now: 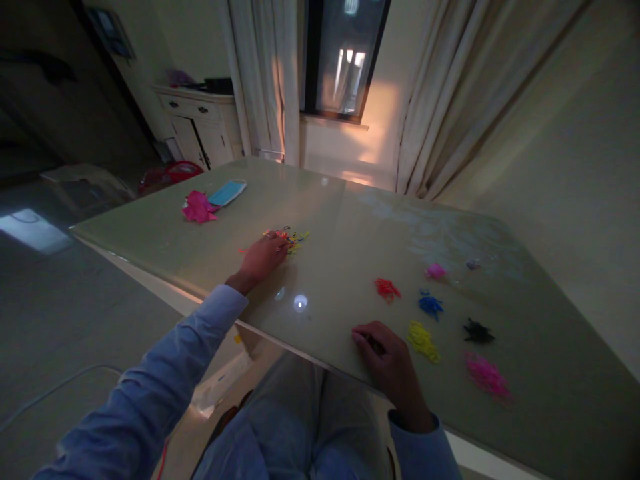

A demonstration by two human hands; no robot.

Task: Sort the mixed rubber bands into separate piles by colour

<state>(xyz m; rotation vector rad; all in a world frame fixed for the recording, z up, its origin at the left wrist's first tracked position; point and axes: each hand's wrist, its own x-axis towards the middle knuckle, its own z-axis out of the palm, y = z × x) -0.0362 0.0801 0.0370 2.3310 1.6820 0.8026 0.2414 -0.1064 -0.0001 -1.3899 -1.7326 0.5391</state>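
Left hand [263, 259], arm outstretched toward frame centre, fingers curled grasping the mixed rubber-band pile [293, 240]; right hand [387, 363] rests loosely clenched on the surface [500, 240].

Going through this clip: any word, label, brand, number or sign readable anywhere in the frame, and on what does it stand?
None can be read.
The blue flat item by the crumpled pink piece: no print shows.
The dark picture on the wall: too dim and blurred to read.
The small coloured piles by the right hand and the mixed heap at the left hand carry no lettering.
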